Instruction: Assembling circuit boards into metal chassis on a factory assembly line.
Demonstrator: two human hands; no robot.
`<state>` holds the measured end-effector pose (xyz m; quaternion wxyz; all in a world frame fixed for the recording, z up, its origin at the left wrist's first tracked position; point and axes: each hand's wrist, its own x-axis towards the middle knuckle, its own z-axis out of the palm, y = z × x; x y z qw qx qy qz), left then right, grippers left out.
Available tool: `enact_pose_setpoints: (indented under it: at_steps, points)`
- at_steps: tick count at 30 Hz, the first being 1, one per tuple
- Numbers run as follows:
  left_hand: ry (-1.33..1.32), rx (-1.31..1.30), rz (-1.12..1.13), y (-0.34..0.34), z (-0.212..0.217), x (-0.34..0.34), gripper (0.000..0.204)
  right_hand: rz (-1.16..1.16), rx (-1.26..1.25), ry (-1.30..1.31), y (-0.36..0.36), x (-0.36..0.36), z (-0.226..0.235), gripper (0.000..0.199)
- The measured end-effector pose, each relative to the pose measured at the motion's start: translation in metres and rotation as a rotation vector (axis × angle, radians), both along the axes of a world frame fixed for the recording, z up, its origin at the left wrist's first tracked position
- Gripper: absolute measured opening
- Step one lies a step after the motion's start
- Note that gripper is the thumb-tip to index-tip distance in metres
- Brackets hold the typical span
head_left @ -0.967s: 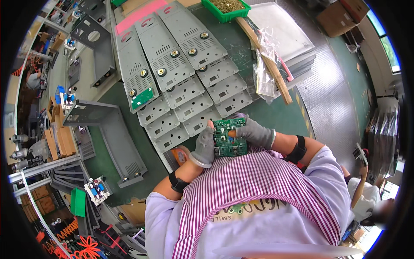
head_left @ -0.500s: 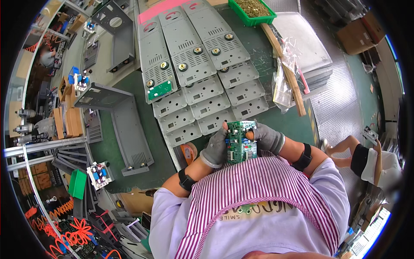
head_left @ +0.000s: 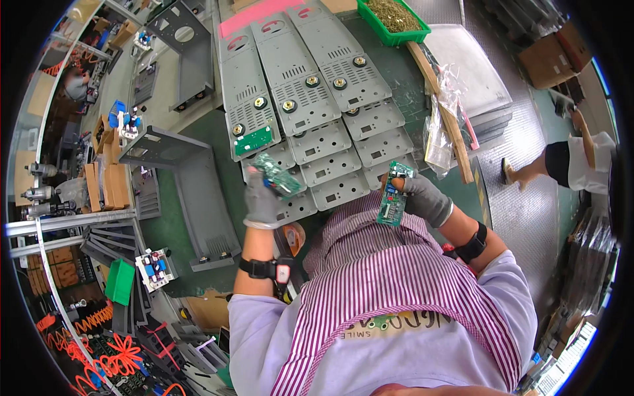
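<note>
My left hand (head_left: 262, 203), in a grey fingerless glove, grips a green circuit board (head_left: 280, 177) over the near edge of the stacked metal panels. A second green circuit board (head_left: 393, 199), populated with small parts, is pinched in my gloved right hand (head_left: 424, 198) in front of my striped apron. The two boards are well apart. Another green board (head_left: 253, 140) lies on the lower end of the leftmost grey panel (head_left: 247, 86), just beyond my left hand. Brass-coloured nuts (head_left: 289, 105) are fitted on several panels.
A green tray of small fasteners (head_left: 394, 18) stands at the far side, beside a wooden strip (head_left: 456, 142) and plastic bags (head_left: 437, 142). Grey bent housings (head_left: 201, 198) stand to the left. Another person (head_left: 561, 165) walks on the floor at right.
The boards were together in both hands before my apron. My left hand has since moved left and forward with one board; my right keeps the other, slightly further right.
</note>
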<state>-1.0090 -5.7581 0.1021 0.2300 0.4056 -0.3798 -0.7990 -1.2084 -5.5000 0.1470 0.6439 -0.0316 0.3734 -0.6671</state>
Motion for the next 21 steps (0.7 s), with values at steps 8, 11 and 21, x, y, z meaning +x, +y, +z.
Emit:
enact_pose_setpoints:
  at_steps: [8,11,21]
  points:
    - [-1.108,-1.747,-0.435,-0.055,-0.017,0.005,0.024,-0.087,0.171,-0.007,0.011,0.008,0.004,0.026]
    - [-1.191,-1.945,-0.630,-0.042,-0.031,-0.001,0.023,-0.086,0.175,0.023,0.012,0.009,0.005,0.027]
    - [-1.088,-1.911,-0.675,-0.042,-0.050,0.004,0.042,-0.083,0.189,0.005,0.013,0.005,0.003,0.030]
